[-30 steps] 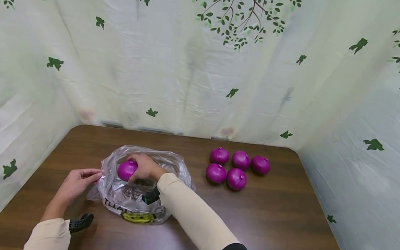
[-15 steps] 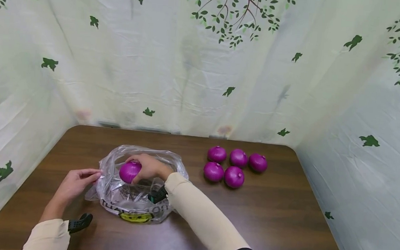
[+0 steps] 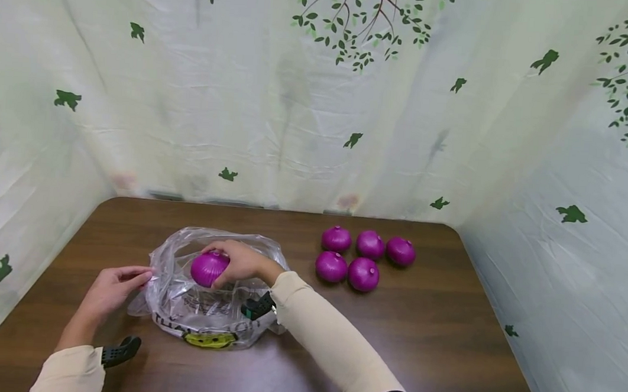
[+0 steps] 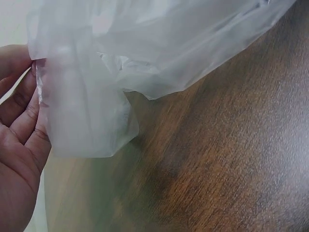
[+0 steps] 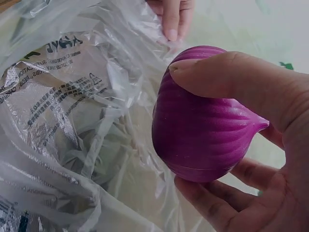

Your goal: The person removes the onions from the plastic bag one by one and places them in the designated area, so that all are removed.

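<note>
A purple onion (image 3: pixel 208 268) is held in my right hand (image 3: pixel 243 262), thumb on one side and fingers on the other, above the mouth of a clear plastic bag (image 3: pixel 167 298). The right wrist view shows this onion (image 5: pixel 203 130) close up, its pointed tip towards the palm. With thumb and fingertips my left hand (image 3: pixel 110 292) pinches the bag's left edge. In the left wrist view a flap of the bag (image 4: pixel 87 106) hangs from those fingers. Printed letters and a yellow patch mark the bag's front. No onion shows inside the bag in the right wrist view.
Several purple onions (image 3: pixel 364 274) stand in a cluster at the table's back right. The brown wooden table (image 3: pixel 392 330) has a white curtain (image 3: pixel 276 111) with leaf prints behind it and along both sides.
My right hand has shifted slightly to the right over the bag with the onion. The left hand keeps its pinch on the bag's edge. The head view has turned slightly right.
</note>
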Action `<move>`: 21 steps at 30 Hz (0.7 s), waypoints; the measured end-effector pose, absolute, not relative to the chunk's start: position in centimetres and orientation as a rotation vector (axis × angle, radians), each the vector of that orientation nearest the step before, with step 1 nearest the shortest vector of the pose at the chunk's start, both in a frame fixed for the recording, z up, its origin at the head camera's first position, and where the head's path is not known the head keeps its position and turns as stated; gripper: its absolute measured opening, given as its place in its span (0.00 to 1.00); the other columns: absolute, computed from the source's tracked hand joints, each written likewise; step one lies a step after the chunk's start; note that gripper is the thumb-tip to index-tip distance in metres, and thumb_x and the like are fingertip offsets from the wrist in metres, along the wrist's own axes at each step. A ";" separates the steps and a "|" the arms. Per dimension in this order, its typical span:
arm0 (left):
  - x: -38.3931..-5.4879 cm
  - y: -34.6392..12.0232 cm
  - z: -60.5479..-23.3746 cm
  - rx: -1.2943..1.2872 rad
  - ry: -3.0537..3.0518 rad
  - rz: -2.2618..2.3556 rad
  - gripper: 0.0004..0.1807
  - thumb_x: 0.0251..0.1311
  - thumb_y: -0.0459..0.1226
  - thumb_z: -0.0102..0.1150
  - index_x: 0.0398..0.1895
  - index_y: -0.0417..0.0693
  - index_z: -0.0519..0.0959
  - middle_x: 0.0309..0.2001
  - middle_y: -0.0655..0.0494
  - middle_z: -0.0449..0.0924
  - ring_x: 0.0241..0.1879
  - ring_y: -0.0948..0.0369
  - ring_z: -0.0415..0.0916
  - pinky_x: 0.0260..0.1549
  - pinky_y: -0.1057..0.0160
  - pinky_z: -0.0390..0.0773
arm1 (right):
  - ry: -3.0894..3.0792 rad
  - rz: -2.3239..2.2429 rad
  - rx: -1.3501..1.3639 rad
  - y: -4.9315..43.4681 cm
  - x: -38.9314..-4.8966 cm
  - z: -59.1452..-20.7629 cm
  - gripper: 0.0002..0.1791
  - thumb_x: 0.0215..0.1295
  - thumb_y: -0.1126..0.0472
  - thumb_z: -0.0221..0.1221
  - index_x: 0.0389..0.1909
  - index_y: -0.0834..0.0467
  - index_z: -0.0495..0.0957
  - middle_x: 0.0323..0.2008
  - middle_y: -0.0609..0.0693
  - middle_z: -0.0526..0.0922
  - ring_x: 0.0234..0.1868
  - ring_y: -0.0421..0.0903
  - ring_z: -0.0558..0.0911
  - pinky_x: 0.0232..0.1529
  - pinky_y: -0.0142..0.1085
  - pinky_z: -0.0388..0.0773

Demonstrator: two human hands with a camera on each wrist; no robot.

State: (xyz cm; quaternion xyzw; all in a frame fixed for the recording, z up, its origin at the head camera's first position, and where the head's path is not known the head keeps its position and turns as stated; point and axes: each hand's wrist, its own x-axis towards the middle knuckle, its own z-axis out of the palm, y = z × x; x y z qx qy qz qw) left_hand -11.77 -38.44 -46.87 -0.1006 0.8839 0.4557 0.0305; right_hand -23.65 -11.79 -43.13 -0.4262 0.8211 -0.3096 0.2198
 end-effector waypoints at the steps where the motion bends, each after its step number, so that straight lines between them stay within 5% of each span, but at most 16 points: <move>1: -11.8 -38.4 -46.8 -0.305 2.725 1.415 0.28 0.68 0.46 0.55 0.54 0.25 0.75 0.40 0.57 0.82 0.34 0.76 0.72 0.33 0.74 0.75 | 2.269 -0.862 -1.180 -11.5 -23.6 -43.0 0.42 0.41 0.60 0.77 0.61 0.52 0.72 0.56 0.52 0.76 0.50 0.39 0.76 0.43 0.23 0.71; 4: -11.9 -38.4 -46.8 -0.309 2.720 1.425 0.28 0.68 0.46 0.55 0.54 0.25 0.74 0.39 0.62 0.81 0.34 0.77 0.71 0.33 0.74 0.75 | 2.251 -0.882 -1.175 -10.8 -23.6 -42.7 0.41 0.42 0.60 0.76 0.62 0.52 0.72 0.56 0.52 0.76 0.49 0.39 0.76 0.42 0.23 0.72; 10: -12.0 -38.3 -46.5 -0.349 2.688 1.353 0.31 0.68 0.49 0.54 0.56 0.26 0.73 0.44 0.49 0.81 0.34 0.73 0.72 0.33 0.73 0.76 | 2.229 -0.920 -1.182 -9.3 -23.7 -42.9 0.41 0.42 0.62 0.76 0.62 0.53 0.71 0.56 0.52 0.76 0.49 0.39 0.76 0.44 0.24 0.72; 21: -12.2 -37.9 -46.5 -0.404 2.657 1.332 0.33 0.67 0.52 0.53 0.57 0.28 0.73 0.46 0.46 0.80 0.35 0.71 0.72 0.32 0.74 0.75 | 2.185 -1.005 -1.161 -6.4 -23.9 -43.0 0.41 0.42 0.62 0.76 0.60 0.54 0.70 0.56 0.53 0.75 0.52 0.43 0.77 0.46 0.26 0.73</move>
